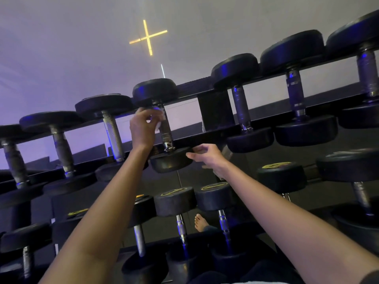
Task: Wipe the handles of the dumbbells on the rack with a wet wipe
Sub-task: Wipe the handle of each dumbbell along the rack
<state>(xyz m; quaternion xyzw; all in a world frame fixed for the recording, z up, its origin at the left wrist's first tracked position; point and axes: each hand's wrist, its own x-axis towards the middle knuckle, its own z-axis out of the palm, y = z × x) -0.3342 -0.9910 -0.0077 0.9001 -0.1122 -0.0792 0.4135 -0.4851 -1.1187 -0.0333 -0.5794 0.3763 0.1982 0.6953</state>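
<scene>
Left hand [143,128] presses wet wipe [159,119] on dumbbell handle [165,128]; right hand [207,157] apparently steadying.

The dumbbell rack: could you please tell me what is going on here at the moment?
A person is cleaning dumbbells on the rack. Their left hand holds a white wet wipe against the upper part of the handle of one top-row dumbbell. Their right hand reaches to the rim of that dumbbell's near head, seemingly steadying it, though the grip is unclear. The other dumbbells sit in their rows with no hand on them.
</scene>
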